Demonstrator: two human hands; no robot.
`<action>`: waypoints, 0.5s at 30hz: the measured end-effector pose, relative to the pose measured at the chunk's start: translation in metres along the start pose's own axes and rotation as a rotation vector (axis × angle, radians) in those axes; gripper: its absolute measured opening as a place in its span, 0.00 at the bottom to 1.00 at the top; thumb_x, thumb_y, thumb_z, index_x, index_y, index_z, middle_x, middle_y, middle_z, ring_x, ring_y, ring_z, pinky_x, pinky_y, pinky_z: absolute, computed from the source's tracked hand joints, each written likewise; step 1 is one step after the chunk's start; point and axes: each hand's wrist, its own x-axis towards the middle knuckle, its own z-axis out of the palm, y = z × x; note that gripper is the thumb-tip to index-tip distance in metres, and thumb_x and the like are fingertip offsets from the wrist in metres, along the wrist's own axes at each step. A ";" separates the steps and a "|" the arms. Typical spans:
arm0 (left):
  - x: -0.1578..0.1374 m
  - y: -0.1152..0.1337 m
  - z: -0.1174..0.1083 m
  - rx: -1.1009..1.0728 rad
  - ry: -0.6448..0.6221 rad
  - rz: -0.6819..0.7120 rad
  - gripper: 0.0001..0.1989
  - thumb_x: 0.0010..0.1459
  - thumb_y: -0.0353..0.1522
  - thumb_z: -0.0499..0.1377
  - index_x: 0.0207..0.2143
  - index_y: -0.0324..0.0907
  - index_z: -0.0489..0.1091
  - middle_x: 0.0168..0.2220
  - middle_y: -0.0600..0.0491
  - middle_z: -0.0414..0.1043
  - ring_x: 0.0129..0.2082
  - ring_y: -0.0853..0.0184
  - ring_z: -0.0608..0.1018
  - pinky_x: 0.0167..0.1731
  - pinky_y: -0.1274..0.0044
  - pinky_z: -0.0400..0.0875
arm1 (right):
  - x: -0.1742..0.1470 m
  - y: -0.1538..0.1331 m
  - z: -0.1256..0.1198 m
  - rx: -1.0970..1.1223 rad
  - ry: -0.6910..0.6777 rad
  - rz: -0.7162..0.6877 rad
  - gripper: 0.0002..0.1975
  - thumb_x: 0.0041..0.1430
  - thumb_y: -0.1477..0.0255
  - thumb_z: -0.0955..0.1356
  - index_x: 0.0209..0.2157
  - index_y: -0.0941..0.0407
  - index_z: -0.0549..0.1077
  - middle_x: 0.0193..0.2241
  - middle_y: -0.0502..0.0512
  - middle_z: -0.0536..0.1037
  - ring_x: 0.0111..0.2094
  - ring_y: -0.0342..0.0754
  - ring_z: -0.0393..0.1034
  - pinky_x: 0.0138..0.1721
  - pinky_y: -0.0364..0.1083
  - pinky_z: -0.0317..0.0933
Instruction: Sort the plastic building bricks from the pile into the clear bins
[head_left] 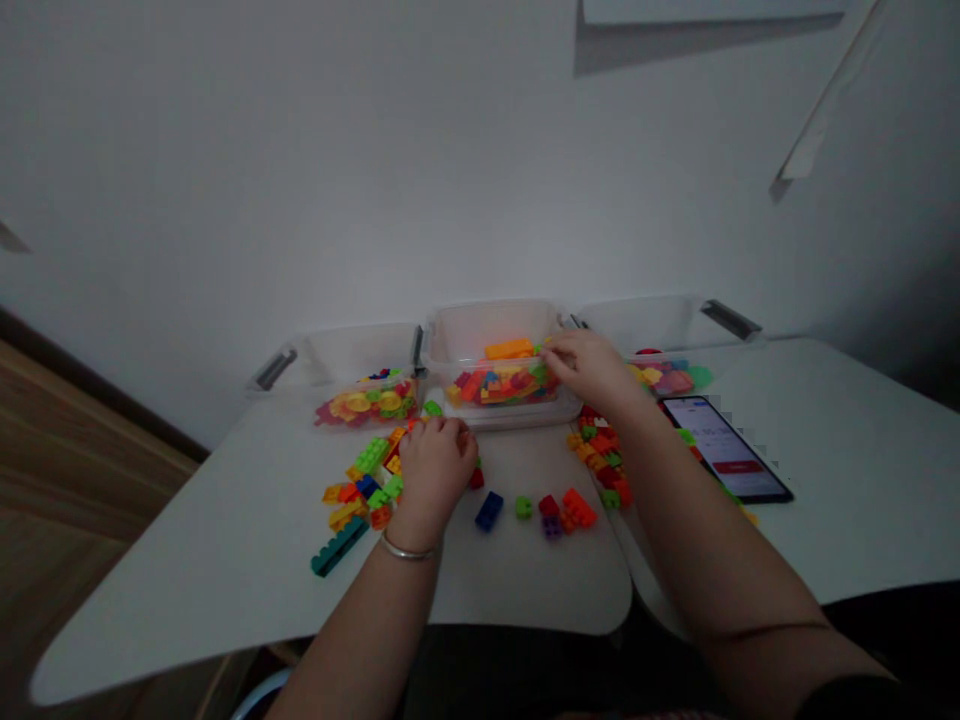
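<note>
My left hand (437,462), with a bracelet at the wrist, rests over the right side of a loose pile of toy building bricks (370,456). Its fingers curl downward and their tips are hidden, so what they grip does not show. My right hand (589,368) reaches over the right side of the middle clear plastic box (491,318), thumb and fingers pinched together. A small green brick (538,350) shows at those fingertips, beside a long orange brick (510,349); whether it is held is unclear. More mixed bricks (499,385) fill the box's bottom.
Clear boxes with colourful pieces stand at left (337,350) and right (637,318). A dark blue brick (490,511), a green one (523,508) and an orange one (579,508) lie in front. Another brick heap (600,450) and a phone (731,450) flank my right forearm.
</note>
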 end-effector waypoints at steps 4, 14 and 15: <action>-0.001 0.002 0.002 0.054 -0.016 0.001 0.15 0.62 0.38 0.52 0.39 0.41 0.76 0.41 0.42 0.75 0.44 0.52 0.73 0.43 0.64 0.65 | -0.002 -0.007 -0.002 -0.144 -0.131 -0.042 0.15 0.66 0.67 0.61 0.35 0.57 0.78 0.38 0.61 0.81 0.43 0.56 0.73 0.58 0.61 0.52; 0.000 0.001 0.007 0.000 -0.039 0.057 0.13 0.60 0.37 0.54 0.40 0.41 0.76 0.40 0.42 0.77 0.43 0.50 0.73 0.42 0.63 0.64 | -0.002 -0.007 0.001 -0.178 -0.120 -0.043 0.18 0.67 0.62 0.61 0.42 0.57 0.78 0.40 0.62 0.81 0.45 0.57 0.74 0.59 0.61 0.52; 0.000 0.000 0.009 -0.018 -0.045 0.062 0.13 0.60 0.36 0.54 0.40 0.41 0.76 0.39 0.42 0.78 0.43 0.50 0.73 0.42 0.63 0.64 | -0.002 -0.006 0.001 -0.171 -0.116 -0.042 0.17 0.66 0.62 0.62 0.42 0.57 0.78 0.40 0.61 0.82 0.45 0.57 0.74 0.59 0.61 0.52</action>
